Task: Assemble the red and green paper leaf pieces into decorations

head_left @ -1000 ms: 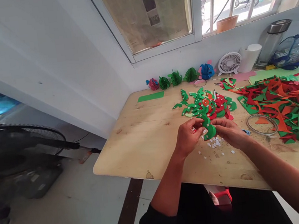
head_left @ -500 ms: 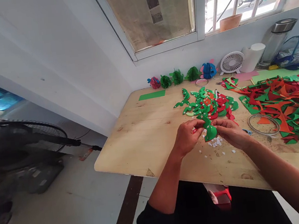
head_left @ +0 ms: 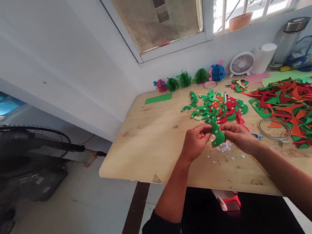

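A curved green paper cutout [head_left: 218, 138] with small white squares on it is held up between both hands over the table's near side. My left hand [head_left: 196, 142] pinches its left edge, fingers closed. At its right edge my right hand [head_left: 238, 137] has thumb and forefinger pressed together on it. Small white paper bits [head_left: 224, 147] lie scattered on the wood beneath. Just beyond the hands spreads a pile of green and red cutouts [head_left: 222, 106], many bearing white squares. A bit of red shows by my left fingers; I cannot make out what it is.
Red, orange and green paper scraps [head_left: 296, 110] heap at the right, beside a tape roll [head_left: 275, 129]. Blue-handled scissors [head_left: 256, 136] lie near my right hand. Folded paper figures [head_left: 184, 80], a small white fan [head_left: 241, 64] and a glass bottle [head_left: 286, 47] line the wall. A green strip [head_left: 158, 98] lies far left.
The green cutout has shifted very slightly left and tilted a little between the fingers. Both hands keep their pinch on it; the piles look unchanged.
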A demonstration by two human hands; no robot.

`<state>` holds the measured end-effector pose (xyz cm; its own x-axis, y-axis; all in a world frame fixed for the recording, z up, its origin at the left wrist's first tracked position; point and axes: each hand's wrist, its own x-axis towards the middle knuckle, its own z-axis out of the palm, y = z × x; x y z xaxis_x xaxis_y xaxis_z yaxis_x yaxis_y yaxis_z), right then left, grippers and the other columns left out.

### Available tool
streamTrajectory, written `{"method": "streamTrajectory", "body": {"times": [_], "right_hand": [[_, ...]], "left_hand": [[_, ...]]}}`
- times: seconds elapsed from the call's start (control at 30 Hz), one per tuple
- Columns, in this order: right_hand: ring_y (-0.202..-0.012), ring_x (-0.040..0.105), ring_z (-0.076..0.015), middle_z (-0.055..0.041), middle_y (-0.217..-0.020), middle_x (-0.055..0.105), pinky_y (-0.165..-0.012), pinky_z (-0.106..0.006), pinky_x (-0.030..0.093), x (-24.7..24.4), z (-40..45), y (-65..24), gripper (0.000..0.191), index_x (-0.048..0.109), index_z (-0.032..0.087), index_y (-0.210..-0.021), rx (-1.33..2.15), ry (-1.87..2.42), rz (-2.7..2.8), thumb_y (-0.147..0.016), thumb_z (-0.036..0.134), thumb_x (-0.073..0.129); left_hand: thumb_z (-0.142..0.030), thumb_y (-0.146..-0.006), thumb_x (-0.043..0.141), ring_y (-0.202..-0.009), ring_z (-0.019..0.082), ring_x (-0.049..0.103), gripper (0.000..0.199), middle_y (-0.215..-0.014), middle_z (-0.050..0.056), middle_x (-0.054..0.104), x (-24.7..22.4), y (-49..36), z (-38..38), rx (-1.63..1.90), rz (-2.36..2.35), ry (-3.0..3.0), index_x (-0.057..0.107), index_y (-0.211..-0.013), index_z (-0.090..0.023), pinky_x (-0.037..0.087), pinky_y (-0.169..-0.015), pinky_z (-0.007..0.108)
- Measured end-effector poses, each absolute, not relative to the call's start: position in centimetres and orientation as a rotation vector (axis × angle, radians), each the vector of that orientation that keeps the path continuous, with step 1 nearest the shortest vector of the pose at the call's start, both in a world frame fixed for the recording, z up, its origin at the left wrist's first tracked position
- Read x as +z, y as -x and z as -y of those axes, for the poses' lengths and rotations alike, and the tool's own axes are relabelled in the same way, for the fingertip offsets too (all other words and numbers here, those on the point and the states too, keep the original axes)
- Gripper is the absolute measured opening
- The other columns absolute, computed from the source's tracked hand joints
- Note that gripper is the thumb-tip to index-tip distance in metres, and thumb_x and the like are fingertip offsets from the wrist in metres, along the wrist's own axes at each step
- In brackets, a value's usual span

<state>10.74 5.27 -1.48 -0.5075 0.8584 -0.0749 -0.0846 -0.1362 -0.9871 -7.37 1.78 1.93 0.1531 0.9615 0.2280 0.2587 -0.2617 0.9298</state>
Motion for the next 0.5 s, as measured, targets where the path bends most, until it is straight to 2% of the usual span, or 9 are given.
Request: {"method": "streamTrajectory", "body": {"times": [0.17,0.3,0.5], "right_hand": [[-0.063,0.053,-0.0135,-0.0005,-0.067,0.058,-0.061,-0.026,0.042,-1.6,-5.3,-10.7,0.02,0.064,0.018,-0.076,1.75,0.88,1.412,-0.073,0.037,0.065],[-0.062,0.053,-0.0133,-0.0009,-0.067,0.059,-0.06,-0.026,0.042,-1.5,-5.3,-10.7,0.022,0.063,0.017,-0.073,1.749,0.874,1.413,-0.073,0.039,0.065],[-0.06,0.051,-0.0117,-0.0006,-0.066,0.059,-0.058,-0.024,0.04,-1.6,-5.3,-10.7,0.024,0.064,0.017,-0.073,1.746,0.851,1.424,-0.074,0.041,0.065]], "left_hand": [[-0.019,-0.071,0.064,-0.083,0.018,0.066,0.023,-0.091,0.009,0.07,1.7,7.1,-1.5,1.189,-1.137,-1.376,0.066,-0.094,-0.015,0.052,-0.074,0.029],[-0.026,-0.066,0.071,-0.075,0.016,0.066,0.033,-0.082,0.006,0.07,1.1,6.6,-1.1,1.254,-1.075,-1.08,0.064,-0.096,-0.015,0.051,-0.071,0.028],[-0.031,-0.06,0.075,-0.061,0.013,0.061,0.037,-0.072,0.006,0.069,0.5,6.1,-0.8,1.238,-1.069,-0.829,0.065,-0.091,-0.012,0.045,-0.058,0.024]]}}
